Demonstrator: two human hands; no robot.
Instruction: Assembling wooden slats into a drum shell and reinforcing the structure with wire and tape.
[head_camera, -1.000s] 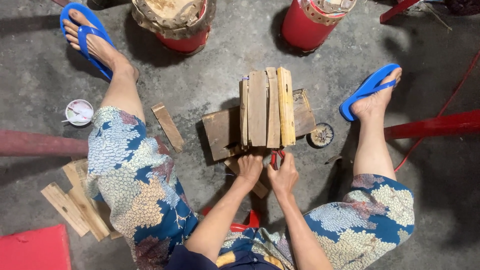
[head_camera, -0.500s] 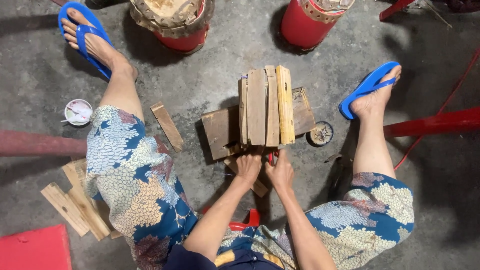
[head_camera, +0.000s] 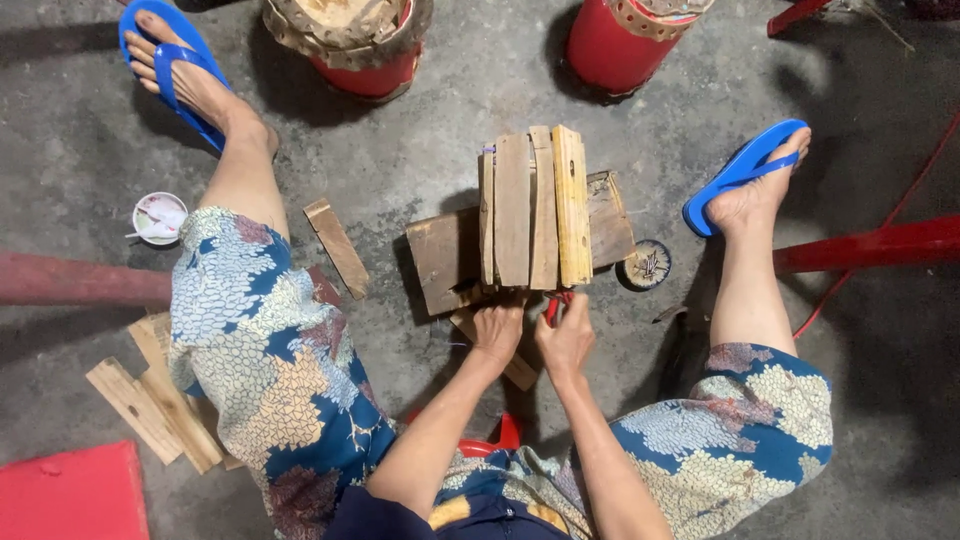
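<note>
On rough concrete: hands (head_camera: 535, 333) pinching red tool (head_camera: 553, 305) beneath upright wooden slats (head_camera: 532, 205).

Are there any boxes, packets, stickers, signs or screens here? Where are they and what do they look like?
No labels, signs or screens show. These containers come closest:
Small white cup: on the floor at far left; round, with specks of colour inside.
Small round tin: on the floor right of the wooden slats; dark with a pale rim.
Two red drums: along the top edge; round, with tan patterned tops.
</note>
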